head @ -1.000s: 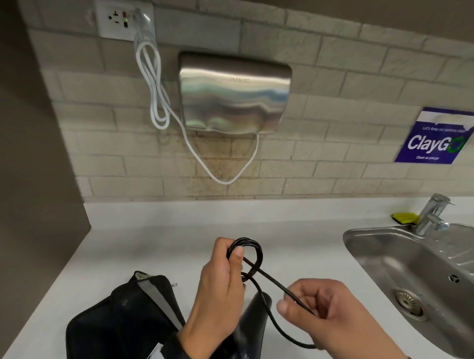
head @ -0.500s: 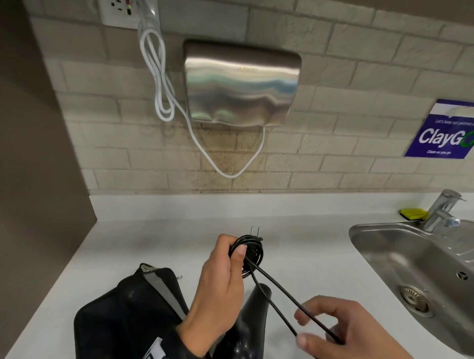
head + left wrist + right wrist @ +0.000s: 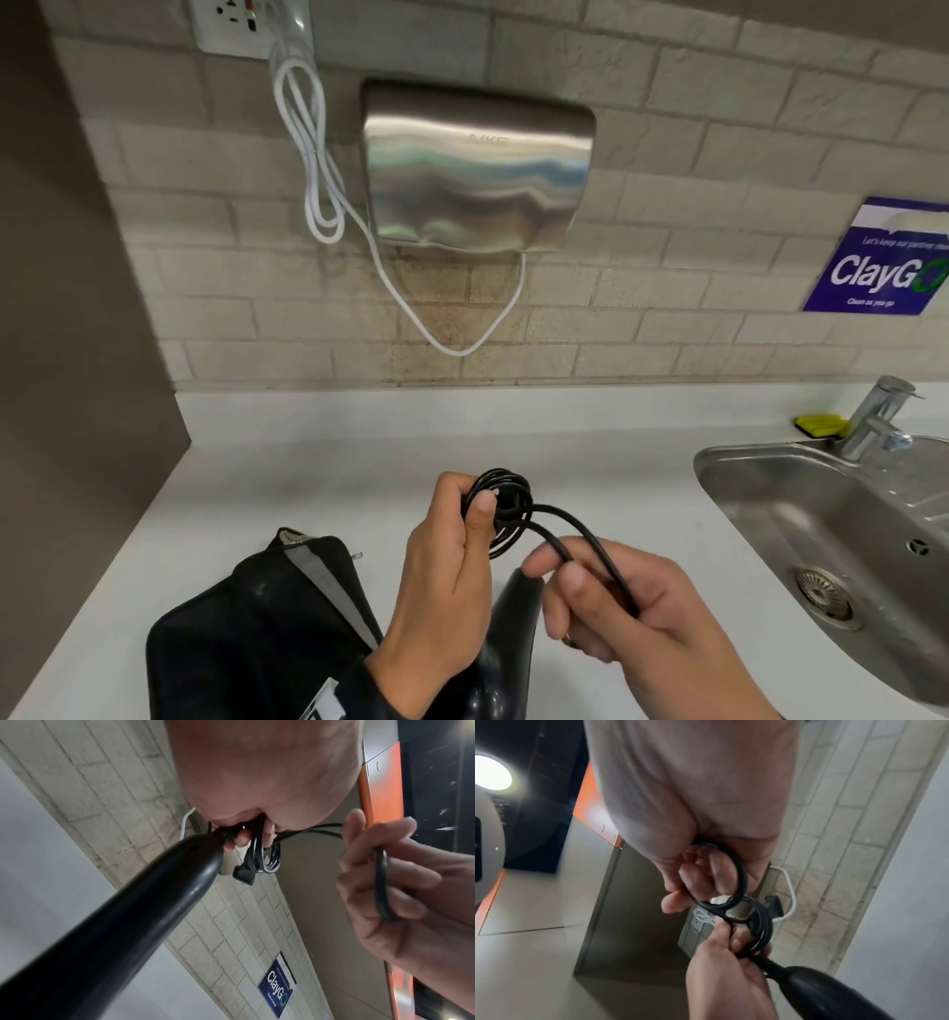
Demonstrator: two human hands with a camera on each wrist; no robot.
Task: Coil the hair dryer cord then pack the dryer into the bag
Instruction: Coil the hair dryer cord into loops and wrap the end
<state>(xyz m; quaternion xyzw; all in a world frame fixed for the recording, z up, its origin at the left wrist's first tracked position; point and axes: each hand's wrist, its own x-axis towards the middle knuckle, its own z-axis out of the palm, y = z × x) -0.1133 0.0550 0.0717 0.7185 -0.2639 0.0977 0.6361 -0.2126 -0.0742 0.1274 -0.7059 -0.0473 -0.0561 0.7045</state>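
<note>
- Held in the left hand (image 3: 441, 560): a small coil (image 3: 500, 506) of black cord, thumb clenched over the loops at about 12 o'clock of the fist, fingers curled round them.
- Seen in the left wrist view: the plug (image 3: 243, 877) dangling from the bundle just below the fingertips, so the free end already gathered in.
- Pinched in the right hand (image 3: 637, 611): the last slack run of cord (image 3: 580, 539), thumb and curled fingers closed round it.
- Arched from the coil toward 4 o'clock, down into the right fist: that slack run, its long axis lying roughly 10-to-4 in the head view.
- Lay from the right fingers at about 10 o'clock, near but not touching: the coil, the target of the coming wrap, by my reading.
- Judged nearer to the bundle: the left hand, already on it; likely left to the right hand, the carrying-over of the remaining loop.
- Hung below both hands at 6 o'clock: the hair dryer (image 3: 508, 642), handle end up toward the left fist, body partly hidden by the wrists.
- Rested on the white counter (image 3: 318, 478) at 8 o'clock of the hands: the black bag (image 3: 246, 637), mouth open toward the dryer, nothing packed yet.
- Sat well apart at 3 o'clock: the steel sink (image 3: 729, 462).
</note>
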